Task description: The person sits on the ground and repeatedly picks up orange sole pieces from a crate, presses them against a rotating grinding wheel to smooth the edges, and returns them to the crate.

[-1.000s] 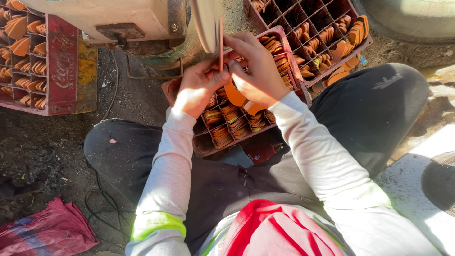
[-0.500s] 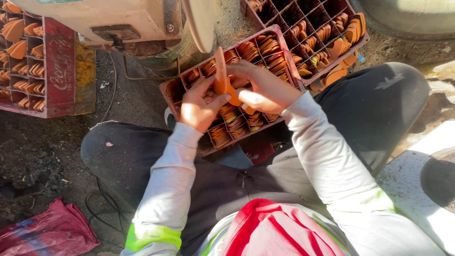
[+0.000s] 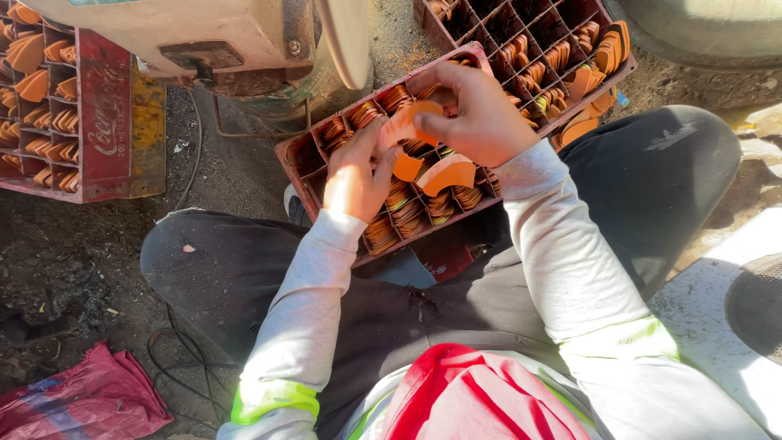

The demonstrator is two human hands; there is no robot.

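Note:
I sit with a red divided crate [image 3: 303, 156] resting on my lap, its cells filled with stacks of curved orange clay pieces. My left hand [image 3: 357, 175] and my right hand [image 3: 472, 114] are both over the crate. Together they grip a curved orange clay piece [image 3: 405, 122], the right hand's fingers on its right end, the left hand's fingers at its left end. Just below it, more orange pieces [image 3: 444, 173] sit loose on top of the crate's cells under my right hand.
A second red crate [image 3: 525, 37] with orange pieces stands beyond my lap at the upper right. A third red crate [image 3: 73, 106] full of them stands at the left. A beige machine with a wheel [image 3: 244, 37] is ahead. A red cloth [image 3: 81, 399] and cables lie on dark ground.
Both hands have come down away from the machine's wheel with the orange piece, which now lies flatter above the lap crate. The view has shifted a little.

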